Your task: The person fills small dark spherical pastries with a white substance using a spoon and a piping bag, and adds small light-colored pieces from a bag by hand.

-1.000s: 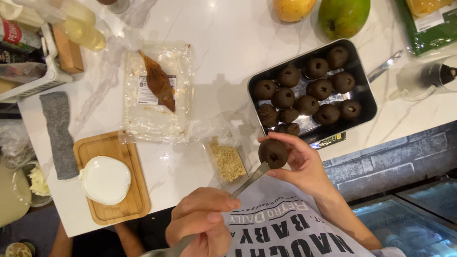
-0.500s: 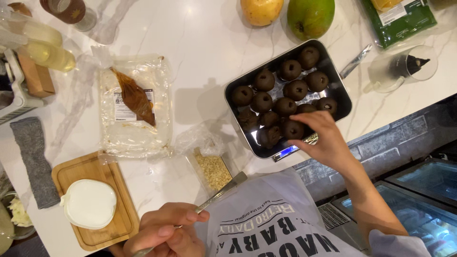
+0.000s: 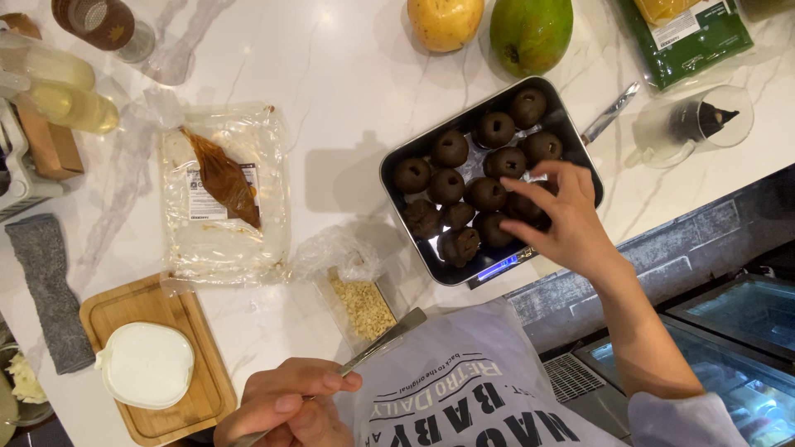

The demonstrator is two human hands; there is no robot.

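Right hand reaches over the near right corner of the metal tray, fingers spread loosely and resting on a dark dough ball in the tray's front row; whether they grip it or only touch it cannot be told. Left hand, well in front of the tray at the counter edge, has fingers closed around a metal utensil angled toward the tray. Bag of chopped nuts sits just front-left of the tray. Step looks like setting a ball into the tray; next move would need a clean release without denting neighbours
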